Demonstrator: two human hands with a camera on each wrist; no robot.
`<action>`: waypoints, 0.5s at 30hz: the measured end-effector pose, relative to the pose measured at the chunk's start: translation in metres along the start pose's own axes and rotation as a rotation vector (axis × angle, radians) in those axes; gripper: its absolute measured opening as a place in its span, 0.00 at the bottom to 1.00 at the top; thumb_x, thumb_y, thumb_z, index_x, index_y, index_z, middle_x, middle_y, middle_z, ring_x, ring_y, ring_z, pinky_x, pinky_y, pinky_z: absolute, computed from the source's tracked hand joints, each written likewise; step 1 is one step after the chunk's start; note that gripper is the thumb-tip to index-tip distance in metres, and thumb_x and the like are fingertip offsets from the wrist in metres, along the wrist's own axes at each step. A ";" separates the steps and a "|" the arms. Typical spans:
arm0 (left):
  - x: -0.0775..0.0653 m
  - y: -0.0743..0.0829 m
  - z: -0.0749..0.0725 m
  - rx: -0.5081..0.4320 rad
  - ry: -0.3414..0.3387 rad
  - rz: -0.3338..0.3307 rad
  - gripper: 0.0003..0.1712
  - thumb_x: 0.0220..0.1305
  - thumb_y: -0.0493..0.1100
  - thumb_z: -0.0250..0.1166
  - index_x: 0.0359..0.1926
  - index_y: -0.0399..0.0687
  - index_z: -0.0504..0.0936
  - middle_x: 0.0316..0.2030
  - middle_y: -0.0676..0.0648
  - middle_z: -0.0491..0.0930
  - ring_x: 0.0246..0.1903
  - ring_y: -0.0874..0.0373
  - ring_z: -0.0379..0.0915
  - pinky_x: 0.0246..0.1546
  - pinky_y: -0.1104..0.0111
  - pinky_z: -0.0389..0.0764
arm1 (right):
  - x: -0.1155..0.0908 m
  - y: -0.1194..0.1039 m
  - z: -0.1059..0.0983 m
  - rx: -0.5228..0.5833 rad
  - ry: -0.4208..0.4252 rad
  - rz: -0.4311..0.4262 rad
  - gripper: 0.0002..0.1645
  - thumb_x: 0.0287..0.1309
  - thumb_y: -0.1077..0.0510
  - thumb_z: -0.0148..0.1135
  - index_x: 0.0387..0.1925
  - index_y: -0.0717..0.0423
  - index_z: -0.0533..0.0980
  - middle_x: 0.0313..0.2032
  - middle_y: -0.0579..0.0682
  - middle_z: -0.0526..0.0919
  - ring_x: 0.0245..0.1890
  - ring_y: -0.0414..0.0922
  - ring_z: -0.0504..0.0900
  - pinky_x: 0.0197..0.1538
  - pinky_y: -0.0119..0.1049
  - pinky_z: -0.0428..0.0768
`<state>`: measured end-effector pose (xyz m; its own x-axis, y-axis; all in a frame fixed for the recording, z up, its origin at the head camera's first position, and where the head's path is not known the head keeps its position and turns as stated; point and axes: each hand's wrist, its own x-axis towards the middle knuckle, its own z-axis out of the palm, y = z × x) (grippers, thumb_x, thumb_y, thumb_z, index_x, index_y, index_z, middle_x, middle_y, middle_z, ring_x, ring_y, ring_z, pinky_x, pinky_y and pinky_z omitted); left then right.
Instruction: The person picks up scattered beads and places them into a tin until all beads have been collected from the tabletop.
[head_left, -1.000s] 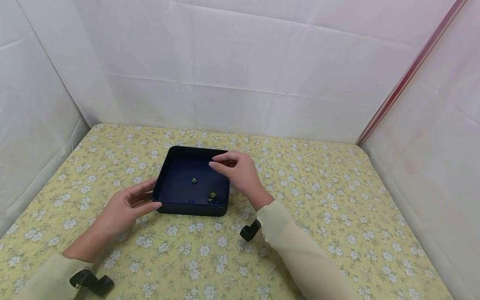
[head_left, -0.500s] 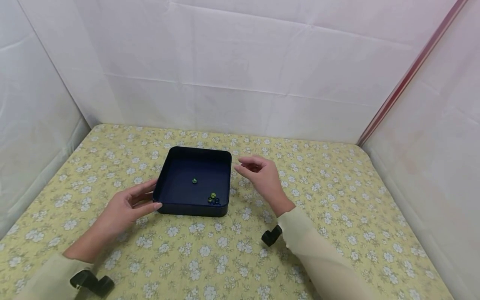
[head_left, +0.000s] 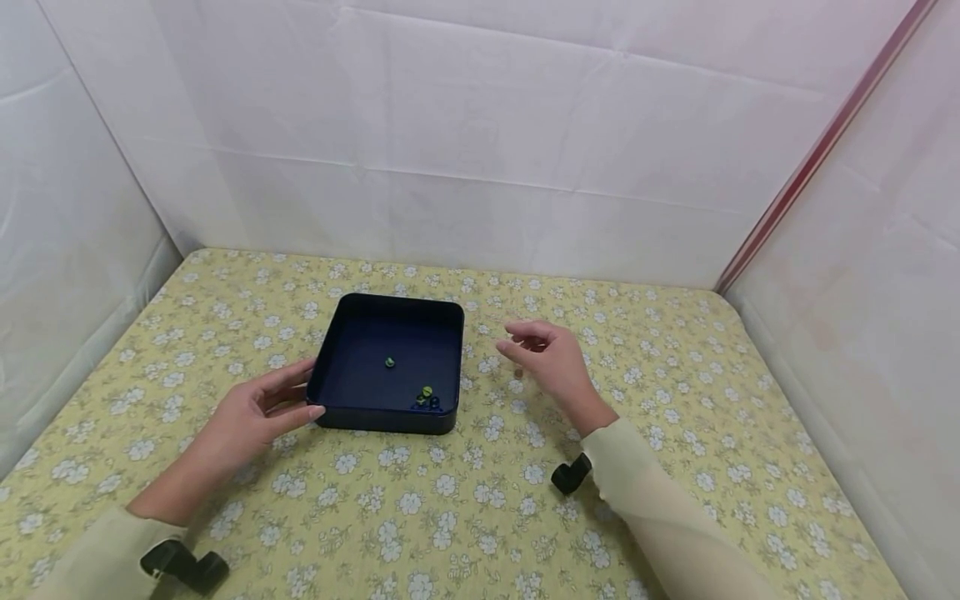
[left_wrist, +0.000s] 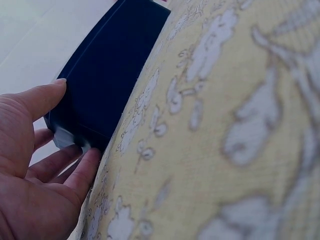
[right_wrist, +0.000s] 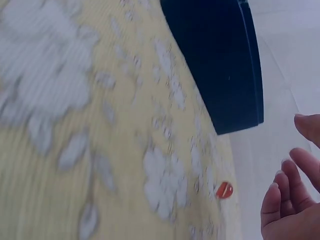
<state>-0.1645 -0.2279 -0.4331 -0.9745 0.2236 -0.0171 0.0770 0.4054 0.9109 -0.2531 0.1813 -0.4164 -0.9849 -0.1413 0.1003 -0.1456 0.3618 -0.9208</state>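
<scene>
A dark navy square tray (head_left: 382, 419) stands on the cloth, left of centre. My left hand (head_left: 247, 417) grips its front left corner, the thumb on the front wall and the fingers along the left side. Inside, a green marble-like piece (head_left: 389, 362) lies near the middle, and several green and dark blue pieces (head_left: 427, 392) cluster in the front right corner. To the right of the tray, my right hand (head_left: 551, 358) hovers with loosely bent fingers, thumb and forefinger apart. Just below its fingers is a small red-orange round piece (right_wrist: 224, 189), apparently on the cloth.
Yellow flowered cloth (head_left: 465, 517) covers the table. A white sheet wall (head_left: 480, 150) rises behind, with more sheeting at the left and right sides. A red strip (head_left: 817, 150) runs along the right corner.
My right hand has moved from above the tray's right rim out to the right. The red-orange piece now shows beneath it. My left hand and the tray have stayed nearly still.
</scene>
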 end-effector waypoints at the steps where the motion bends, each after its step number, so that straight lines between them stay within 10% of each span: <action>1: 0.000 0.000 0.000 0.001 0.000 0.000 0.43 0.71 0.53 0.68 0.80 0.55 0.59 0.74 0.38 0.67 0.55 0.83 0.69 0.49 0.79 0.81 | 0.000 0.001 -0.001 -0.017 0.000 0.007 0.26 0.60 0.46 0.75 0.56 0.52 0.85 0.44 0.49 0.84 0.41 0.57 0.83 0.45 0.46 0.86; 15: 0.000 -0.001 0.000 0.012 0.000 -0.013 0.43 0.71 0.54 0.68 0.80 0.58 0.59 0.74 0.40 0.67 0.55 0.82 0.69 0.49 0.79 0.81 | 0.001 0.013 -0.019 -0.182 -0.101 0.159 0.22 0.60 0.48 0.76 0.53 0.51 0.86 0.48 0.51 0.87 0.44 0.47 0.82 0.42 0.36 0.81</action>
<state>-0.1651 -0.2285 -0.4338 -0.9754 0.2184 -0.0294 0.0664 0.4186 0.9058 -0.2577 0.2040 -0.4213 -0.9837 -0.1574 -0.0864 -0.0136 0.5451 -0.8383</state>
